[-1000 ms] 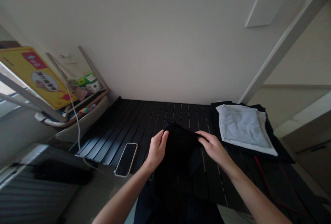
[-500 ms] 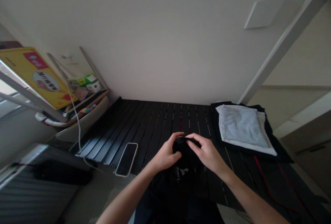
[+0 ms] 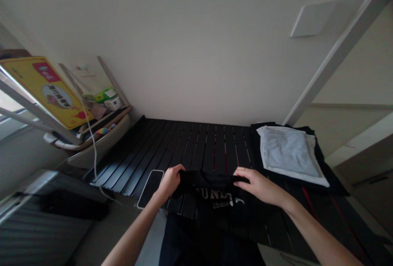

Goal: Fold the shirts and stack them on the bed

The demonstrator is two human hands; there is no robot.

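Note:
A black garment with pale printed lettering (image 3: 215, 194) is stretched between my two hands above the near edge of the slatted table. My left hand (image 3: 171, 180) is closed on its left upper edge, close beside the phone. On the other side, my right hand (image 3: 251, 182) pinches the right upper edge between thumb and fingers. The lettering faces me, partly lost in folds. Much of the garment's lower part blends with the dark table and dark clothing, so its full outline and kind are hard to make out.
A phone (image 3: 150, 188) lies on the black slatted table (image 3: 172, 143) at left. Folded grey and white cloth (image 3: 288, 151) rests on dark fabric at right. Further left stand a rack with a yellow box (image 3: 52, 94), a hanging white cable (image 3: 94, 155) and a ribbed suitcase (image 3: 39, 225).
My hands have moved apart, left hand leftward and right hand slightly right. The bunched black garment is now spread wide between them, and its lettering shows.

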